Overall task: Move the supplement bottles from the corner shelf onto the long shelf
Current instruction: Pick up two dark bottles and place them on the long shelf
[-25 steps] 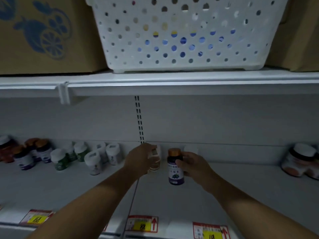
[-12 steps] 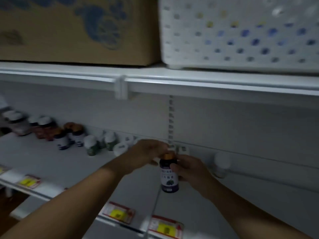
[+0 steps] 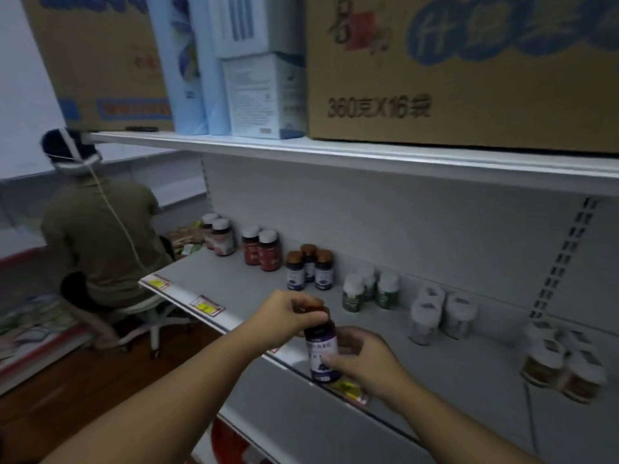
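A dark supplement bottle (image 3: 322, 353) with a purple label and orange-brown cap is held upright over the front edge of the long white shelf (image 3: 234, 296). My left hand (image 3: 288, 314) grips its cap from above. My right hand (image 3: 360, 358) holds its body from the right side. Along the shelf behind stand groups of bottles: three matching purple-label bottles (image 3: 310, 271), green-label white-capped bottles (image 3: 368, 293), white bottles (image 3: 438, 316), red-label bottles (image 3: 263, 249) and pale-lidded jars (image 3: 217, 232) at the far left.
Taped packs of brown-label bottles (image 3: 562, 360) sit at the right. Cardboard boxes (image 3: 452, 68) and blue-white cartons (image 3: 234, 65) fill the upper shelf. A person in a green shirt (image 3: 97, 242) sits on a white stool at the left, over a wooden floor.
The view has swung left along the shelf. The purple-label bottle has come forward to the shelf's front edge, and my left hand now grips its cap instead of a white bottle.
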A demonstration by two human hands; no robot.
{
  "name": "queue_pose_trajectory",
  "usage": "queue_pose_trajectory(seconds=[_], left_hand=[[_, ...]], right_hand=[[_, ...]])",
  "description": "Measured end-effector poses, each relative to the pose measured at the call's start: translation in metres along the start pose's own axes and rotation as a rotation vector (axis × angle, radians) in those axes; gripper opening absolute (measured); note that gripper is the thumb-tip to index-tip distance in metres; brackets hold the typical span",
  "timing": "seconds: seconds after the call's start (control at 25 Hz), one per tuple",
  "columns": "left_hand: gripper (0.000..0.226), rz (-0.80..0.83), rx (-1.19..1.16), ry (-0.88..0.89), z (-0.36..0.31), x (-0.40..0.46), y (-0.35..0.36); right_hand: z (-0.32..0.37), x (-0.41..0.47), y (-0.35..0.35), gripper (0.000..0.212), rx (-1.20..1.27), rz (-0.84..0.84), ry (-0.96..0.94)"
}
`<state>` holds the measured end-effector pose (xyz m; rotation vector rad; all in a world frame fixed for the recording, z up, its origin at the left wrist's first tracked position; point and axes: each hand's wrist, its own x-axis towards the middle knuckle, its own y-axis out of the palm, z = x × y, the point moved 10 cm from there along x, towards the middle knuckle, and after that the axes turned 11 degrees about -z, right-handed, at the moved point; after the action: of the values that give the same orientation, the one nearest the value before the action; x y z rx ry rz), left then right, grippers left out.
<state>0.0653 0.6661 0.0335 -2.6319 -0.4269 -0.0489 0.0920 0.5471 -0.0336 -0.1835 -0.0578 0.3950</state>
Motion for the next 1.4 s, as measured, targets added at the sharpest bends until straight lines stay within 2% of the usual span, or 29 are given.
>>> queue_pose_trajectory(seconds=[0.16,0.28,0.36,0.44,0.56,0.72,0.8,0.92,1.0,1.08,1.16,1.24,1.28,1.32,1.4], left_hand=[[0.027,0.017,0.007,-0.02,0.032,0.025,-0.03],[0.022,0.059,0.01,0.004,0.043,0.062,-0.034],[0.014,0.046,0.206,0.131,0.043,0.09,-0.037],[0.018,0.032,0.432,0.236,0.042,0.121,-0.04],[0.023,0.064,0.676,0.406,0.032,0.165,-0.042],[0.019,0.157,0.92,0.539,0.031,0.199,-0.014],[0.017,0.199,0.988,0.643,0.032,0.206,0.002],[0.016,0.203,1.024,0.72,0.04,0.215,0.009],[0.016,0.207,1.028,0.784,0.046,0.216,0.014],[0.018,0.253,0.992,0.799,0.052,0.215,0.019],[0.023,0.338,0.925,0.842,0.06,0.216,0.02],[0.033,0.392,0.738,0.939,0.051,0.211,0.013],[0.039,0.402,0.658,0.964,0.044,0.21,0.01],[0.048,0.388,0.614,1.012,0.035,0.208,0.01],[0.074,0.358,0.634,1.109,0.009,0.198,0.021]], right_hand=[[-0.007,0.024,0.035,0.034,-0.044,-0.067,0.027],[-0.016,0.054,0.045,0.029,-0.08,-0.118,0.05],[-0.022,0.08,0.047,0.027,-0.065,-0.154,0.066],[-0.022,0.114,0.052,0.027,-0.048,-0.144,0.022],[-0.024,0.163,0.059,0.028,-0.074,-0.222,-0.051],[-0.056,0.213,0.058,0.048,-0.136,-0.353,-0.086],[-0.072,0.223,0.052,0.04,-0.207,-0.445,-0.062],[-0.063,0.213,0.044,0.027,-0.357,-0.54,0.007],[-0.062,0.209,0.043,0.022,-0.361,-0.546,0.06],[-0.056,0.206,0.052,0.034,-0.447,-0.491,0.113],[-0.045,0.193,0.061,0.056,-0.561,-0.425,0.133],[-0.012,0.163,0.052,0.083,-0.711,-0.552,0.032],[0.004,0.146,0.046,0.087,-0.837,-0.606,-0.038],[0.018,0.128,0.043,0.081,-0.962,-0.623,-0.092],[0.019,0.097,0.027,0.071,-1.007,-0.552,0.034]])
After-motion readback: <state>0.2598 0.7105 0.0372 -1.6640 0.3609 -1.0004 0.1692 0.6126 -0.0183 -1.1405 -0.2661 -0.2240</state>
